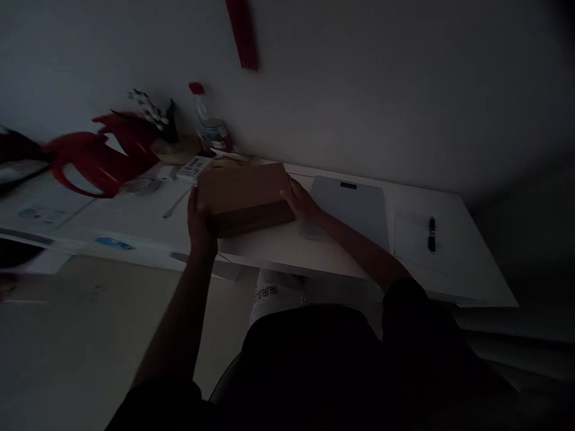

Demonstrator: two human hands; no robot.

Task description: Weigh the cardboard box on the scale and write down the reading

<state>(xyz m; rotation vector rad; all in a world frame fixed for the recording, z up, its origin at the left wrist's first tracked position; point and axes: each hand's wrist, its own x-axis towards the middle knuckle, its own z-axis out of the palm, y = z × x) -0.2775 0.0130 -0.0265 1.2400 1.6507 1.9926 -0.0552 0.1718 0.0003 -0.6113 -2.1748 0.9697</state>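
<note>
Between my two hands is a closed brown cardboard box [245, 194], slightly tilted over the white table. My left hand [200, 230] grips its left end, with the fingers along the side. At the right end my right hand [302, 200] holds the box, thumb toward the top face and the other fingers partly hidden behind it. Just right of the box lies a flat grey scale [353, 206] with a small dark display, next to my right forearm. The light is dim, and the box's underside is hidden.
A sheet of paper [411, 233] with a black pen [432, 234] lies on the table [471, 251] at right. Red watering-can-like vessels [96, 158], a red-capped bottle [200, 106] and a can [217, 133] stand at back left. A blue item [114, 243] lies near the front edge.
</note>
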